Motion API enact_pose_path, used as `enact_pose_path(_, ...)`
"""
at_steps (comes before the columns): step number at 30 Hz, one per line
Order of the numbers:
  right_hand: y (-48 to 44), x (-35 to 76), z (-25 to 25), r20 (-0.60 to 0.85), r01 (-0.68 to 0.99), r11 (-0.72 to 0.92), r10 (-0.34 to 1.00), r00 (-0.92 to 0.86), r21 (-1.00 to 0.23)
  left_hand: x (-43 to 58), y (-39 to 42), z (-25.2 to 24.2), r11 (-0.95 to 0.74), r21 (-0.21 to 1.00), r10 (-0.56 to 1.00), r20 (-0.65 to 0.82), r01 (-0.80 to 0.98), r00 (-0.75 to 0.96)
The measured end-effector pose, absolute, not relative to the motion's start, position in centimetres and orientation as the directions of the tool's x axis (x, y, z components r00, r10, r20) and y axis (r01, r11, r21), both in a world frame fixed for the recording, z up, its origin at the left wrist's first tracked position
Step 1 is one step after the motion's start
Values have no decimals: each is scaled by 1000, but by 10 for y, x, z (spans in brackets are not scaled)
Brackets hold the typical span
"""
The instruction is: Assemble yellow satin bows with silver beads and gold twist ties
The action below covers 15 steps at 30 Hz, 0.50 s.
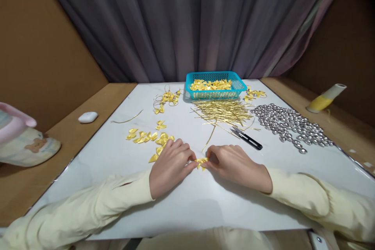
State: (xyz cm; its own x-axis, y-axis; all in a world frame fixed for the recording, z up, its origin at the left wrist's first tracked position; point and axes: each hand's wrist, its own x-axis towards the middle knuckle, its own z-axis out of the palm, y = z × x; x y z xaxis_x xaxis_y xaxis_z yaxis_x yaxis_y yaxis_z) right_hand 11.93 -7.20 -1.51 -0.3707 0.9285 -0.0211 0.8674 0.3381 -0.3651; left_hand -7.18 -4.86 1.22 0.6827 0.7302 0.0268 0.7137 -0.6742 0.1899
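Hands were both down on the white tabletop (190,207), meeting in the middle near the front edge. The left hand (171,164) and right hand (234,164) each had their fingertips pinched shut on the same little yellow bow (201,162), with the rest of the fingers curled in, so neither hand was open at all. That bow sat right between the two hands, touching or just above the table, hard to say which. As for progress, my read was somewhere in the middle. A row of loose bows (145,136) lay just to the far left of the left hand, and further back a small bunch of bows with gold loops (168,97) looked done, with a few more (254,93) to the right of the blue basket (215,94). Plenty looked left to go, though: the basket at the far side had a good layer of yellow bows in it, a big pile of gold ties (222,111) sat just in front of it, and a heap of silver bells (290,125) spread out on the right looked untouched. One stray tie (209,138) lay just beyond the hands, and black snips (247,138) were beside it to the right. Off the white top, a white earbud case (88,117) was on the left and a yellow-and-white bottle (325,99) lay on its side on the right. No brands or writing I could read anywhere; the only marking was a little bear picture on the pink thing (29,146) at the far left.
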Motion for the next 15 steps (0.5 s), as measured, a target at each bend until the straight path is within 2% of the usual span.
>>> enact_pose_path(7, -74, 117, -16, 2, 871, 335, 934, -358, -360, -71, -48, 11, -659, 214, 742, 24, 721, 670)
enact_pose_path(15, -75, 118, -13, -27, 836, 332, 924, -381, -437, -70, -42, 15, -616, 315, 752, -37, 722, 658)
